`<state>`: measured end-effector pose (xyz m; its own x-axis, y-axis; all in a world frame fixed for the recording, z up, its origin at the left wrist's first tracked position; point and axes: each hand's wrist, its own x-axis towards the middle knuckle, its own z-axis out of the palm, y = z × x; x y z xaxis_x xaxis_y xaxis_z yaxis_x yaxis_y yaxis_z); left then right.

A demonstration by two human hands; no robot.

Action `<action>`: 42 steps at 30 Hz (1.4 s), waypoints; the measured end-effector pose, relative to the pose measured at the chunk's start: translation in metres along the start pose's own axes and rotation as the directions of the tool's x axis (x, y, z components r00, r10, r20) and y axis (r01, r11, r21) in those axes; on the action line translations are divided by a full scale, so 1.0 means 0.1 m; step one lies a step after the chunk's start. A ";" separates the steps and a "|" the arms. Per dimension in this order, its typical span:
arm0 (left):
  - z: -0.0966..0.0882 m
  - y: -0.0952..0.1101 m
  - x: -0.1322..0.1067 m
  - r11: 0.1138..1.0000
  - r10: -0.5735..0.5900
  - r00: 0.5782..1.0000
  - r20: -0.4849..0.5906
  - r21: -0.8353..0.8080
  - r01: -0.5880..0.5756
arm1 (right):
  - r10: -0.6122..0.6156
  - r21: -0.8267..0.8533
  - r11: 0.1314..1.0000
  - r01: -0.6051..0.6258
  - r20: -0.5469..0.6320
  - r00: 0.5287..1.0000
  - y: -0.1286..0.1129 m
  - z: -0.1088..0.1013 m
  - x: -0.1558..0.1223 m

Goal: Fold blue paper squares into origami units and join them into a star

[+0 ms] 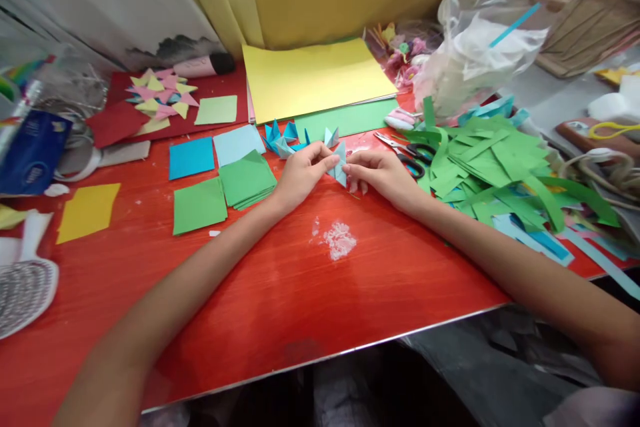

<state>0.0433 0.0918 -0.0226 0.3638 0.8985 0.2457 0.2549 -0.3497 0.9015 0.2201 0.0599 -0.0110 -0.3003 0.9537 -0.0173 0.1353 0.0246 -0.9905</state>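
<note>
A small folded light-blue paper piece (340, 163) is held above the red table between both hands. My left hand (305, 173) pinches its left side with thumb and fingers. From the right, my right hand (383, 177) grips the other edge with closed fingertips. Just behind the hands lie several folded blue paper pieces (280, 140), with another pale one (331, 137) close by. To the left are a stack of green paper squares (247, 180), a single green square (200, 207), a bright blue square (191, 158) and light-blue squares (239, 144).
Scissors with black handles (415, 153) lie right of my hands, beside a heap of green paper scraps (495, 167). Large yellow sheets (315, 80) are at the back. A pink-and-yellow paper star (163, 93) sits back left, a plastic bag (480, 47) back right.
</note>
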 end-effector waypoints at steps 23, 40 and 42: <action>-0.04 0.04 -0.04 0.989 0.046 0.996 0.071 0.134 -0.055 | -0.079 0.146 0.985 0.088 -0.068 0.995 0.11 -0.01 0.02; -0.02 0.07 -0.06 0.986 -0.098 0.985 0.141 -0.124 0.115 | -0.112 -0.175 0.977 0.118 0.044 0.993 0.06 0.04 -0.03; -0.02 0.07 -0.06 0.987 -0.089 0.983 0.158 -0.119 0.109 | -0.122 -0.196 0.972 0.127 0.036 0.992 0.07 0.04 -0.03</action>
<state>0.0417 0.0847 -0.0168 0.4764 0.8730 0.1048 0.1842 -0.2157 0.9589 0.2184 0.0562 -0.0180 -0.3482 0.9322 0.0987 0.2785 0.2035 -0.9386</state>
